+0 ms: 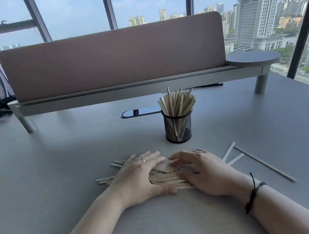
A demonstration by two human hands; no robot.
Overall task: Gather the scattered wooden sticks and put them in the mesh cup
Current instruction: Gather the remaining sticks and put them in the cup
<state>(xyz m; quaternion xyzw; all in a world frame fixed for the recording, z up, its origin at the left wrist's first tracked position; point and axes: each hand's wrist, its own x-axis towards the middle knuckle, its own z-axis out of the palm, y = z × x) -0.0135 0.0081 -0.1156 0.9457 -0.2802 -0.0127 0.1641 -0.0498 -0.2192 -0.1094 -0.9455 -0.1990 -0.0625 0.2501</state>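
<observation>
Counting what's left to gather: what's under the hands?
A pile of flat wooden sticks lies under both hands, left and right. Ends poke out; the covered part can't be counted.

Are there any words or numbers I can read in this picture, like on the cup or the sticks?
No, there are none to read. The mesh cup is plain black, the wooden sticks under the left hand and right hand are bare wood, and the buildings outside are too far away to show any signs.
</observation>
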